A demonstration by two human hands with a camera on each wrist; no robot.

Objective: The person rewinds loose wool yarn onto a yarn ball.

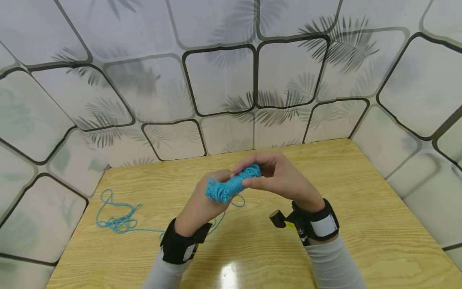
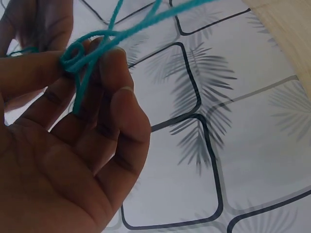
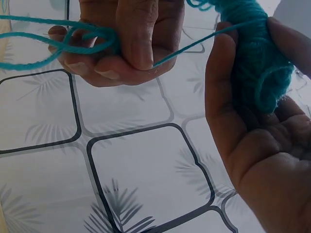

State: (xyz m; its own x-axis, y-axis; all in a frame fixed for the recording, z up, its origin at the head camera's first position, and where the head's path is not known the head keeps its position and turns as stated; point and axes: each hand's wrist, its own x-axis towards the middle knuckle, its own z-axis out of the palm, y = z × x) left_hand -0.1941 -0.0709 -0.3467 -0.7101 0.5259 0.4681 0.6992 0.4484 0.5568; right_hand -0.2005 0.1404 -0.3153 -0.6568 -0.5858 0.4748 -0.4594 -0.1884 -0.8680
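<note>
A bundle of turquoise yarn (image 1: 234, 184), wrapped round its middle with loops at both ends, is held over the table. My right hand (image 1: 285, 178) grips it between thumb and fingers, as the right wrist view shows with the bundle (image 3: 260, 58) against the palm. Beside it, my left hand (image 1: 200, 198) pinches a strand; in the left wrist view a small yarn loop (image 2: 75, 58) sits between its thumb and fingers. From these fingers a straight length of yarn (image 3: 209, 36) runs across to the wrapped middle. Part of the left hand is behind the bundle in the head view.
Loose yarn (image 1: 120, 222) lies tangled on the left of the wooden table (image 1: 361, 224), and one strand trails from it towards the left wrist. A patterned wall covering (image 1: 223, 80) surrounds the table's back and sides. Black straps (image 1: 323, 224) with cameras circle both wrists.
</note>
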